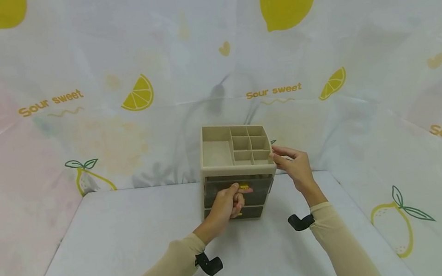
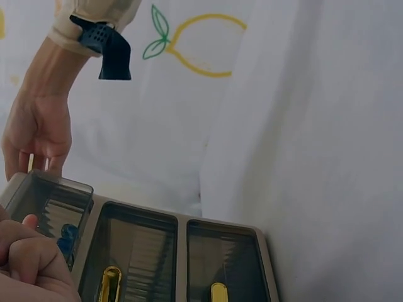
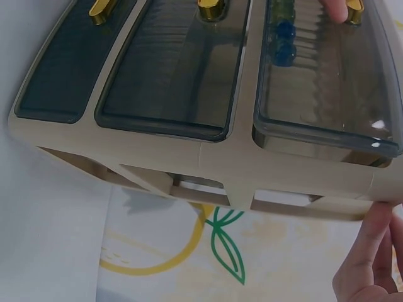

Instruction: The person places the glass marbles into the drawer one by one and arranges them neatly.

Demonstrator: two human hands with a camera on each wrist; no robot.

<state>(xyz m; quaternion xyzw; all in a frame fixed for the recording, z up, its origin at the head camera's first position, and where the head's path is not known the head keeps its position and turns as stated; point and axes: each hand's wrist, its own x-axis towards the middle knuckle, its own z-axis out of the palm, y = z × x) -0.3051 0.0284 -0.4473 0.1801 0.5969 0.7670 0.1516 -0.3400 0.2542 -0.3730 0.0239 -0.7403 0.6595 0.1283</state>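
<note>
A beige desktop drawer organizer (image 1: 229, 170) with dark see-through drawers stands on the white surface. Its upper drawer (image 1: 217, 193) sits slightly out from the frame, with round blue beads (image 3: 284, 53) visible in it. At the front, my left hand (image 1: 225, 205) has its fingers curled at this drawer's yellow handle (image 1: 243, 186) and pinches it, one fingertip showing beside the handle in the right wrist view. My right hand (image 1: 297, 167) holds the organizer's right side near the top rim with thumb and fingertips. In the left wrist view the right hand reaches down to that side.
The organizer's top has one large compartment (image 1: 217, 152) and several small ones. Behind stands a white lemon-print cloth (image 1: 177, 60), close to the organizer's back. The white tabletop (image 1: 134, 242) extends to both sides. A black wrist mount (image 1: 210, 265) sticks out from the left sleeve.
</note>
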